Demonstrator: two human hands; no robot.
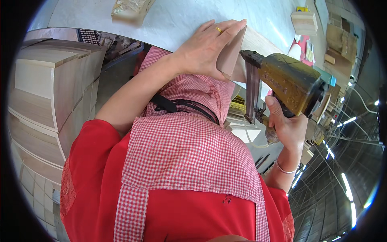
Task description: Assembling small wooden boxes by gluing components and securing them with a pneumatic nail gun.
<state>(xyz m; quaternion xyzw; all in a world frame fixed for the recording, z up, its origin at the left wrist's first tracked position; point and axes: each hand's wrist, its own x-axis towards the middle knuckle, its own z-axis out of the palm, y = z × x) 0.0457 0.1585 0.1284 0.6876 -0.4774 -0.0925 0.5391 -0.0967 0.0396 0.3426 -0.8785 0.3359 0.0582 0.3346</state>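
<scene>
My right hand [288,125] is wrapped round the handle of a worn yellow-brown pneumatic nail gun [288,82]. Its dark nose points left, close beside a wooden piece [232,58] at the table edge; whether the two touch I cannot tell. Over the top of that piece lies my left hand [207,48], with a gold ring on one finger, its fingers and thumb gripping the sides. A paler wooden panel [264,42] extends behind the piece, partly hidden by it. From the gun hangs a long dark magazine [252,90].
The pale tabletop [173,24] bears a wooden block [131,10] at the far left and a small wooden box [304,23] at the right. Stacked wooden boxes [38,105] stand on my left. A thin air hose [250,139] hangs below the gun.
</scene>
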